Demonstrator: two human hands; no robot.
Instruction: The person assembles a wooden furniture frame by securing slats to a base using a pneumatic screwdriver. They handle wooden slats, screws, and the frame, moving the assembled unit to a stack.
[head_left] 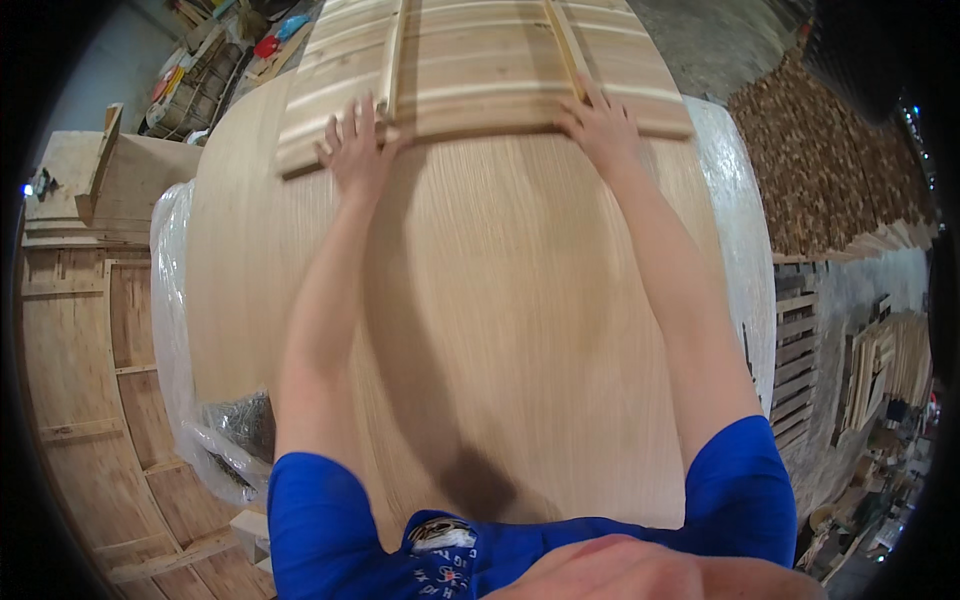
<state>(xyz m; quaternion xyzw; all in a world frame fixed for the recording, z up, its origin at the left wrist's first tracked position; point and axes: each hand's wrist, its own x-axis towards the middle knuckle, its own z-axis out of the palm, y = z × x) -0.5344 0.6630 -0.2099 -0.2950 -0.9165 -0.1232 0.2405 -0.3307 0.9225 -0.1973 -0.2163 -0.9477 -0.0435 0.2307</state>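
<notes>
A pale panel of joined wooden boards point(470, 80) lies at the far end of a wood-grained sheet point(480, 280). Two narrow battens run lengthwise across it, a left batten point(393, 60) and a right batten point(566, 50). My left hand point(357, 150) rests over the panel's near edge beside the left batten, fingers spread. At the same edge, my right hand point(602, 122) lies by the right batten's near end with its fingers stretched forward. Whether either thumb reaches under the edge, I cannot tell.
Clear plastic wrap point(172, 300) covers the stack's left side, and more wrap point(735, 190) shows on the right. Wooden crate panels point(70, 340) stand at left. A large pile of small wood pieces point(820, 160) is at far right, with a slatted pallet point(795, 350) nearer.
</notes>
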